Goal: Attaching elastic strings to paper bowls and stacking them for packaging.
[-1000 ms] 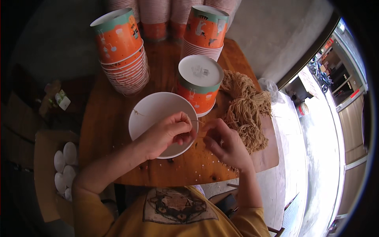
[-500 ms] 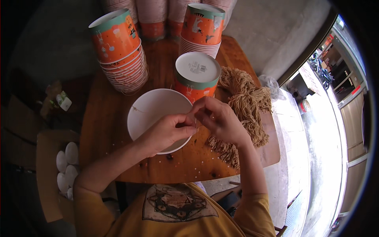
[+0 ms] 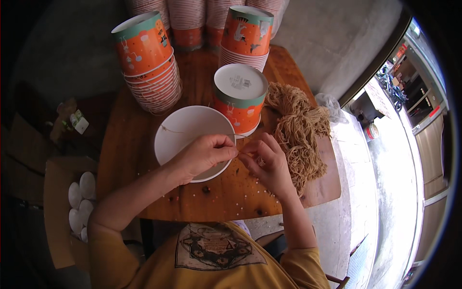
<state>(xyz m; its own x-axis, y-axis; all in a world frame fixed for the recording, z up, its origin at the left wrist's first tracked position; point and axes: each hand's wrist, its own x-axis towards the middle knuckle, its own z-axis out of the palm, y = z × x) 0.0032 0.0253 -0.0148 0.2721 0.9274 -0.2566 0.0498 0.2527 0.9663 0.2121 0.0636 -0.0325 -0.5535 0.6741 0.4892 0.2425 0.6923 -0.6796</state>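
A paper bucket point(image 3: 178, 132) with a white inside lies tilted, its mouth facing me. A thin tan cord point(image 3: 180, 131) passes through its left wall, with a small knot there, and runs across the mouth toward the right rim. At that rim my left hand point(image 3: 209, 154) is closed in a pinch on the cord. Close beside it, fingertips almost touching, my right hand point(image 3: 266, 159) also pinches the cord. The cord's very end is hidden between the fingers. Right of my right hand lies a bundle of tan cords point(image 3: 303, 135).
An upside-down orange bucket point(image 3: 240, 84) stands just behind my hands. Stacked buckets rise at the back left point(image 3: 149, 67) and back right point(image 3: 246, 36), with wrapped stacks point(image 3: 187, 21) behind. Small bits dot the wooden table point(image 3: 159, 207). A cardboard box point(image 3: 57, 212) holds white round pieces point(image 3: 87, 185).
My right hand has come down and slightly right, from above the left fingers to level with them. The cord across the bucket's mouth shows more now. The left hand has hardly shifted.
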